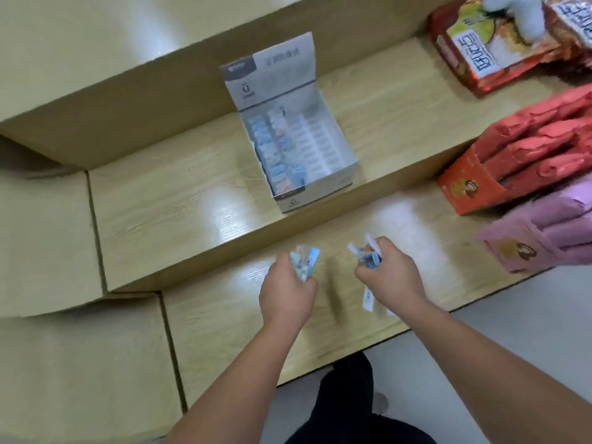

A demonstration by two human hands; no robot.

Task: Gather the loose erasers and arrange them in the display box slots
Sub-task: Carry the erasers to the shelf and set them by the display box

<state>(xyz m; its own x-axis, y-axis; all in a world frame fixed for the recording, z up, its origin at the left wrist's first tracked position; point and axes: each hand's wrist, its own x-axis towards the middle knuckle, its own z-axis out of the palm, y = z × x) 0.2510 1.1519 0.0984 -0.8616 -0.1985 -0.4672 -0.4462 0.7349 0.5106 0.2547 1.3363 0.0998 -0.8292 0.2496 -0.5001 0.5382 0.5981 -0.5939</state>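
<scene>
The display box (315, 190) stands on the middle step of a stepped wooden shelf (179, 203), its printed lid flap folded up behind it. Inside, the two left columns of slots hold wrapped erasers (278, 152) in blue, white and some pink, packed front to back; the columns to the right show only bare white slots.

Over the lower step, the left hand (288, 293) has its grip closed around a bunch of loose erasers (306, 259) in blue and white wrappers that stick out above the fingers. The right hand (392, 272) is likewise closed on a second bunch (368, 254). One white-wrapped eraser (368, 299) lies on the lower step under the right wrist.

At the right edge sit an orange carton (464, 187) full of red packets, a pink carton (512, 248) of pink packets, and snack bags (480, 52) on the upper step.
</scene>
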